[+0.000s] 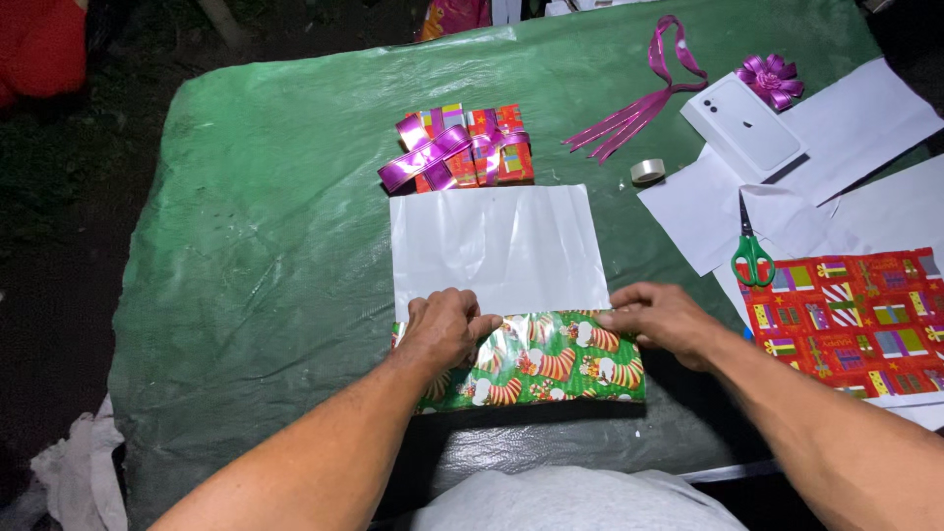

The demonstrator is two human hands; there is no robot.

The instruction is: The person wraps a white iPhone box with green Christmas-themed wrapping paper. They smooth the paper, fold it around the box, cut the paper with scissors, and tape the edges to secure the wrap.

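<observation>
A: Where was the green wrapping paper with candy-striped stockings point(551, 369)?

B: At the near edge of the green plastic-covered table point(275, 197), its white underside folded open. The left hand point(447, 329) and right hand point(664, 320) each pinched its fold, 1 at either end.

A: Any wrapped box?

B: 1 red patterned gift with a purple ribbon point(462, 147) lay just beyond it.

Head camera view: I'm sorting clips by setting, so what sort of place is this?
Probably a makeshift gift-wrapping table outdoors at night: a green plastic sheet covers it, with dark ground around. Both hands fold green wrapping paper; scissors, a tape roll and a wrapped gift lie nearby.
</observation>
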